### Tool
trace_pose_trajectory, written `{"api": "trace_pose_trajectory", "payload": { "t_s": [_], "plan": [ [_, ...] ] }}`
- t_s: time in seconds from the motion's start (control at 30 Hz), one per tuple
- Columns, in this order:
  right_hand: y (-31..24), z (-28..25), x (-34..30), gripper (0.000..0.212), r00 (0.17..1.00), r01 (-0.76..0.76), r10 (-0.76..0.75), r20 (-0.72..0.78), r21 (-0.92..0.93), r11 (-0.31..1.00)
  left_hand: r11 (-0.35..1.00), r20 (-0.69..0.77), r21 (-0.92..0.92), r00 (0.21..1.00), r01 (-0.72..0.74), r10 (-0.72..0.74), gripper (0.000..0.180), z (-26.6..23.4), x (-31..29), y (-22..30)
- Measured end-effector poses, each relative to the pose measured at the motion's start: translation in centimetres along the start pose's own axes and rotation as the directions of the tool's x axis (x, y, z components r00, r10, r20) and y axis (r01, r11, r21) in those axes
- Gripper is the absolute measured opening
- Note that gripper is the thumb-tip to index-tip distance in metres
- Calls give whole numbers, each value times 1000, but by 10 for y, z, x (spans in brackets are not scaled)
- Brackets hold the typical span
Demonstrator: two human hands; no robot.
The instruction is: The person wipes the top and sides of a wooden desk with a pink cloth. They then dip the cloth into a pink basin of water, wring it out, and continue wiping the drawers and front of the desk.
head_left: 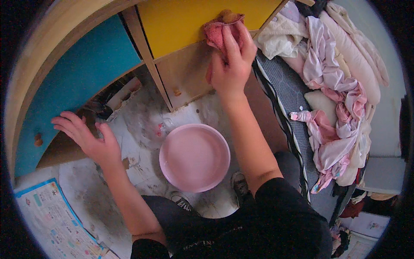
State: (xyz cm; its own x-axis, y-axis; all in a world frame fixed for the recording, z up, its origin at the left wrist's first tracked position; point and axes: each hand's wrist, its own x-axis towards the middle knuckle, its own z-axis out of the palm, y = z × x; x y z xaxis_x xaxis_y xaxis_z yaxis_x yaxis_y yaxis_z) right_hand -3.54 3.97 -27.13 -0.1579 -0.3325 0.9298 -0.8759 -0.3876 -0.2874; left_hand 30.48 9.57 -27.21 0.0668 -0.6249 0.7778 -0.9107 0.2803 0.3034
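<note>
My right hand (235, 71) is closed on a dark-pink cloth (214, 35), pressed against the yellow cabinet front (177, 23) around its round wooden knob (227, 16). Part of the cloth is hidden under my fingers. My left hand (97, 140) has its fingers spread at the lower edge of the blue cabinet door (82, 69); I cannot tell whether it touches the door. That door's wooden knob (38, 139) is to the left of my fingers. Between my arms, a round pink basin (163, 159) stands on the floor; whether it holds water is unclear.
Below the yellow front is a plain wood panel (183, 71) with a small knob. Loose debris (125, 97) lies under the cabinet. At right, pink and white bedding (332, 108) is heaped on a grey mattress (280, 77). A printed poster (56, 220) lies at lower left.
</note>
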Motion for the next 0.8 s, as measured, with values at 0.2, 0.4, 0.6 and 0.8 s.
{"api": "trace_pose_trajectory", "payload": {
  "t_s": [0.2, 0.4, 0.6, 0.8],
  "plan": [
    [21, -10, -24, 68, 993, -8, 15, 121, -55, 998, 998, -3, 57, 1000, -15, 15, 86, 2, 3, 1],
    [24, -14, 13, 65, 999, 18, -15, 44, -70, 997, 999, 4, -28, 1000, 15, -15, 85, 2, 1, 2],
    [41, -21, -7, 62, 998, 15, -11, 61, -76, 997, 1000, -13, 14, 1000, -19, 19, 85, 5, 5, 5],
    [49, -18, 20, 65, 1000, -12, 11, -16, -96, 995, 1000, -11, 15, 1000, -26, 26, 87, 4, 1, 4]
  ]
}}
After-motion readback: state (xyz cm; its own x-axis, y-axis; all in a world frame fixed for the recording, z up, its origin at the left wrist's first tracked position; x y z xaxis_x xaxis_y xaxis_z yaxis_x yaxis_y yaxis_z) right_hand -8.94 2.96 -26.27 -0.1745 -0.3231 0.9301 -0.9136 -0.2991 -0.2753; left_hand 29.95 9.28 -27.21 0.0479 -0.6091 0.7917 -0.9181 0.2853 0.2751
